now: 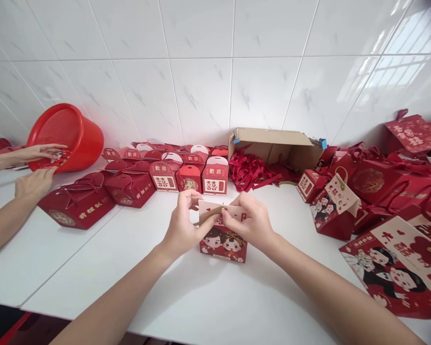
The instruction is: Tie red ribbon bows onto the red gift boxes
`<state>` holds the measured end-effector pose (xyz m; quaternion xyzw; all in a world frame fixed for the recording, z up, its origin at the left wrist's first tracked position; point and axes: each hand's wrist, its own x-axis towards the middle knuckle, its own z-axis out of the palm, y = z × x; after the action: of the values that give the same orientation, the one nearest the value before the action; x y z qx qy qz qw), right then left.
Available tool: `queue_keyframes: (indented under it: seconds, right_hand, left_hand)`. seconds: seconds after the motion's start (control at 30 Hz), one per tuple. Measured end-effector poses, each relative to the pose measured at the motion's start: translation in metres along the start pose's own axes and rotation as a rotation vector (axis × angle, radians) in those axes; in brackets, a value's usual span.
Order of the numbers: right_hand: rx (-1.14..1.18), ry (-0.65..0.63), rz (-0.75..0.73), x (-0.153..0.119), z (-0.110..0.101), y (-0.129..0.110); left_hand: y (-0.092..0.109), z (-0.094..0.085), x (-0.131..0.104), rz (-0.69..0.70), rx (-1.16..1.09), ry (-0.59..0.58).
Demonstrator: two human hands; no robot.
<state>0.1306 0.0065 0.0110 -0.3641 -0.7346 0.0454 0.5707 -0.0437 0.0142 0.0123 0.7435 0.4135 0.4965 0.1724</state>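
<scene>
A small red gift box point(223, 247) with a cartoon couple on its front stands upright on the white table in front of me. Its cream top flap point(205, 207) carries small hearts and red print. My left hand point(187, 221) pinches the flap from the left side, thumb across the front. From the right, my right hand point(250, 219) holds the same flap, and its thumb meets the left thumb near the middle. Something small and gold-coloured shows between the thumbs, too small to make out. Fingers behind the flap are partly hidden.
Red candy boxes point(165, 177) line the wall. A cardboard box point(273, 136) holds red ribbons point(246, 168). Gift boxes and bags point(398, 273) crowd the right. At left, another person's hands point(36, 184) reach into a red plastic basket point(89, 143).
</scene>
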Motion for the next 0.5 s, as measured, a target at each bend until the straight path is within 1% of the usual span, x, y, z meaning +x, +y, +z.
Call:
queue_keyframes:
  seconds: [0.13, 0.2, 0.27, 0.37, 0.43, 0.5]
  right_hand:
    - [-0.037, 0.003, 0.031, 0.005, -0.007, 0.000]
    - [-0.062, 0.042, 0.058, 0.008, -0.010, 0.001]
    - [-0.082, 0.097, 0.080, 0.012, -0.014, 0.002]
    - [-0.089, 0.125, 0.052, 0.016, -0.021, -0.001]
    - [-0.075, 0.105, -0.018, 0.018, -0.026, -0.008]
    - [-0.051, 0.083, -0.106, 0.019, -0.032, -0.017]
  left_hand:
    - [-0.004, -0.016, 0.009, -0.174, 0.062, -0.246]
    - [-0.008, -0.026, 0.014, -0.205, 0.057, -0.301]
    - [-0.011, -0.038, 0.020, -0.198, 0.012, -0.282]
    - [-0.005, -0.056, 0.034, -0.113, -0.166, -0.148]
    - [0.010, -0.063, 0.045, -0.029, -0.305, -0.056]
    - [0.034, -0.067, 0.056, 0.045, -0.402, -0.040]
